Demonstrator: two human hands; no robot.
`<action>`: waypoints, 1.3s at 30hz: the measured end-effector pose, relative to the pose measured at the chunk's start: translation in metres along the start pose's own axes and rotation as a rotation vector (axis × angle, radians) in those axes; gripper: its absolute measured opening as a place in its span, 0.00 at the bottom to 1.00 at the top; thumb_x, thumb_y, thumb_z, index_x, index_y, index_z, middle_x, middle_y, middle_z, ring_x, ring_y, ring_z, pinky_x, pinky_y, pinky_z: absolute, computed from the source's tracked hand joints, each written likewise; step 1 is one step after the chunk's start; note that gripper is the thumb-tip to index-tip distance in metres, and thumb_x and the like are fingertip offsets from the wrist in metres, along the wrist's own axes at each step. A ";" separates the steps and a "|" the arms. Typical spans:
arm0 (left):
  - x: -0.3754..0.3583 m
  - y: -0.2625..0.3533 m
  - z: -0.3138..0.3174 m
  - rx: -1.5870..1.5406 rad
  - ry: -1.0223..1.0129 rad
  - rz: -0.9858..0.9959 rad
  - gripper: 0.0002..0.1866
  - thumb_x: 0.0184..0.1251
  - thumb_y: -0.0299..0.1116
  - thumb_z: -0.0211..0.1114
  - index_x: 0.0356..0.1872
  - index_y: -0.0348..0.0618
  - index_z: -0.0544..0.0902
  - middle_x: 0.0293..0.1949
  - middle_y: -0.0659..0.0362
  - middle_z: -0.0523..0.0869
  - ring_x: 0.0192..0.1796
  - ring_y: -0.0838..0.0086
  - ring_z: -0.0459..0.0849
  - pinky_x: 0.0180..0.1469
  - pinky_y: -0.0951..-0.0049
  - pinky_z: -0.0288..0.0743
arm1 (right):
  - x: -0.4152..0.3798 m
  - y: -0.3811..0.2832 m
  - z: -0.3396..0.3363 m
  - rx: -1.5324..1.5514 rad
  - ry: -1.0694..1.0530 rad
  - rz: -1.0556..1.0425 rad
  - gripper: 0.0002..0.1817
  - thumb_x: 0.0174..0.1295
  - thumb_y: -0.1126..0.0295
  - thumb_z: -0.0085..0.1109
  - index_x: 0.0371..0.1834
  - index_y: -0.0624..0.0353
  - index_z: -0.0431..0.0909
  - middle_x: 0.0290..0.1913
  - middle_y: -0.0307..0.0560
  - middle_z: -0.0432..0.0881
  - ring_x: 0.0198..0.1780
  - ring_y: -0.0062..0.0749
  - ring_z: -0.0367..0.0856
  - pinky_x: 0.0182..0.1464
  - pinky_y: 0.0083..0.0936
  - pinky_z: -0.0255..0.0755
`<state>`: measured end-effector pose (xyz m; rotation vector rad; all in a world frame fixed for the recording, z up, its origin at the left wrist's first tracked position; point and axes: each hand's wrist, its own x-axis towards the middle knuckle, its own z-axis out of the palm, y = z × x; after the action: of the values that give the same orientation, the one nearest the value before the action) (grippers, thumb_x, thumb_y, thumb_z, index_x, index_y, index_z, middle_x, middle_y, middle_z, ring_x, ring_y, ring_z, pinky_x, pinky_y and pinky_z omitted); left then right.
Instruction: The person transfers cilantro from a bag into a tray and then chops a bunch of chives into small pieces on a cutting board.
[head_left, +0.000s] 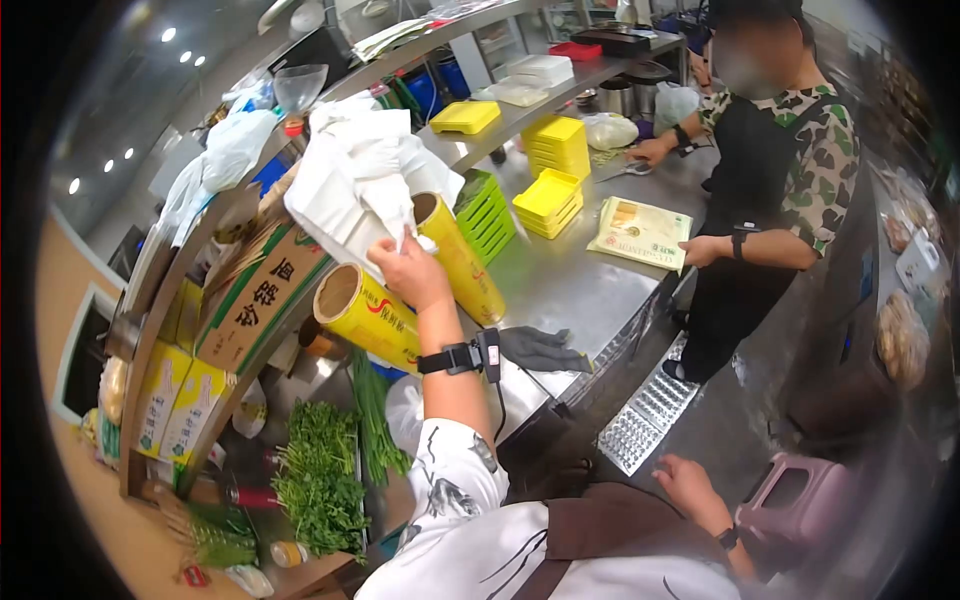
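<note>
My left hand [412, 272] is closed in a pinch on the edge of a bundle of white plastic bags [350, 165]. The bags hang over a shelf edge. Two yellow cling film rolls [462, 265] with cardboard cores stand beside that hand, one on either side of my wrist. A dark grey glove [543, 350] lies on the steel counter to the right of my forearm. Low at my side, my right hand [692, 492] has loosely bent fingers and holds nothing. A pink plastic stool [795, 500] is next to it.
A co-worker in an apron stands across the counter [590, 285], one hand on a printed packet [640, 235], the other at scissors [630, 170]. Yellow trays [550, 200] and a green basket [485, 215] stand there. Leafy greens [320, 480] lie lower left, under a cardboard box [255, 300].
</note>
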<state>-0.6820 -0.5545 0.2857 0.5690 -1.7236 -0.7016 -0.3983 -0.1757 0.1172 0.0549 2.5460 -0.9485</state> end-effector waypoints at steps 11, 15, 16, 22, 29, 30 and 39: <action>-0.083 0.012 -0.040 -0.099 -0.167 0.098 0.32 0.56 0.39 0.72 0.55 0.33 0.66 0.43 0.42 0.78 0.45 0.50 0.79 0.47 0.59 0.73 | -0.013 0.011 -0.013 -0.014 0.016 -0.002 0.17 0.59 0.61 0.62 0.48 0.59 0.80 0.35 0.57 0.84 0.41 0.53 0.83 0.44 0.43 0.75; -0.120 -0.011 -0.071 -0.233 -0.265 0.237 0.16 0.61 0.24 0.66 0.49 0.34 0.76 0.39 0.50 0.78 0.41 0.61 0.78 0.43 0.67 0.72 | -0.017 0.019 -0.017 -0.004 0.036 -0.006 0.17 0.59 0.61 0.62 0.48 0.59 0.80 0.35 0.57 0.84 0.41 0.53 0.83 0.45 0.42 0.75; -0.125 -0.009 -0.087 -0.228 -0.321 0.296 0.13 0.62 0.22 0.65 0.48 0.33 0.78 0.37 0.51 0.78 0.41 0.65 0.79 0.43 0.70 0.72 | -0.017 0.020 -0.019 0.001 0.035 -0.010 0.17 0.59 0.61 0.62 0.48 0.59 0.80 0.36 0.57 0.85 0.41 0.53 0.83 0.45 0.42 0.75; -0.164 0.016 -0.159 -0.587 -0.870 0.120 0.11 0.68 0.25 0.60 0.48 0.33 0.81 0.47 0.52 0.82 0.50 0.67 0.80 0.57 0.70 0.70 | 0.010 0.005 -0.042 0.123 0.341 -0.359 0.17 0.58 0.69 0.63 0.49 0.62 0.79 0.43 0.55 0.82 0.47 0.52 0.80 0.50 0.38 0.73; -0.149 0.024 -0.200 -0.960 -1.194 -0.904 0.25 0.73 0.40 0.55 0.62 0.29 0.70 0.55 0.49 0.81 0.55 0.64 0.81 0.58 0.66 0.73 | 0.048 -0.059 -0.086 0.253 0.351 -0.679 0.36 0.55 0.65 0.65 0.68 0.62 0.64 0.68 0.58 0.66 0.69 0.51 0.63 0.70 0.37 0.58; -0.150 0.021 -0.200 -1.014 -1.185 -0.940 0.26 0.74 0.41 0.54 0.62 0.28 0.69 0.55 0.48 0.81 0.55 0.63 0.81 0.58 0.65 0.73 | 0.051 -0.060 -0.085 0.281 0.315 -0.699 0.38 0.55 0.65 0.65 0.69 0.62 0.62 0.69 0.58 0.63 0.71 0.50 0.61 0.71 0.36 0.56; -0.146 0.031 -0.198 -1.081 -1.162 -1.269 0.25 0.74 0.44 0.53 0.62 0.35 0.70 0.54 0.50 0.81 0.53 0.62 0.82 0.56 0.64 0.75 | 0.078 -0.033 -0.029 1.033 -0.548 -0.306 0.32 0.66 0.61 0.60 0.70 0.62 0.62 0.65 0.49 0.72 0.63 0.36 0.73 0.65 0.31 0.67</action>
<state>-0.4548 -0.4646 0.2461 0.3938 -1.3391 -3.0552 -0.4866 -0.1911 0.1265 -0.2623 1.3894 -1.9708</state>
